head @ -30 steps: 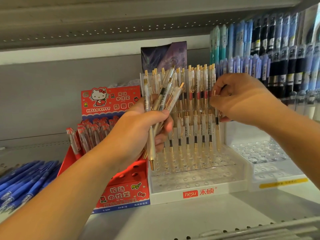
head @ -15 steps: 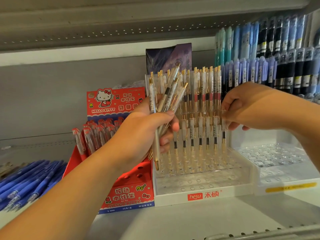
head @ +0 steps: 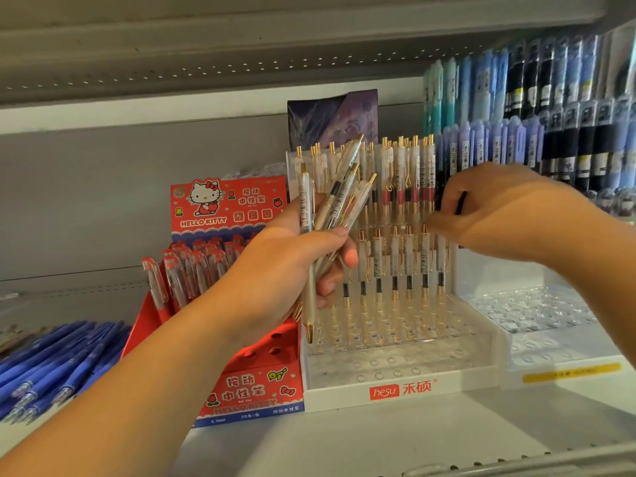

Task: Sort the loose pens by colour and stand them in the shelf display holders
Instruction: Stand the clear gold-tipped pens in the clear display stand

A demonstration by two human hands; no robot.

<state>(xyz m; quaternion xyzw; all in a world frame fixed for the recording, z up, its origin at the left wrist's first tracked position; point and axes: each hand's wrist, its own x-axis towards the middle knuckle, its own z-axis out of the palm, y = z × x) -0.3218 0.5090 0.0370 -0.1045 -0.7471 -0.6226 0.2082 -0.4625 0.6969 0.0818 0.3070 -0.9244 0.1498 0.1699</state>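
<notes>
Pens (head: pixel 339 201) bunched in left hand (head: pixel 285 270) — right hand (head: pixel 509 215) blurred.

Grey metal back panel (head: pixel 103 201) between a perforated upper shelf (head: pixel 172 63) and white shelf board (head: pixel 344 442)

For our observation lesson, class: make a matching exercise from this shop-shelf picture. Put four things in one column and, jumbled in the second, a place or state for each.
Things
1. loose pens
2. Hello Kitty box
3. blue pens
4. hesu holder

Places or states
A. lying flat at the shelf's far left
B. white-fronted, with rows of upright pens
C. gripped in the left hand
D. red, holding red-capped pens

Pairs: 1-C, 2-D, 3-A, 4-B
</notes>
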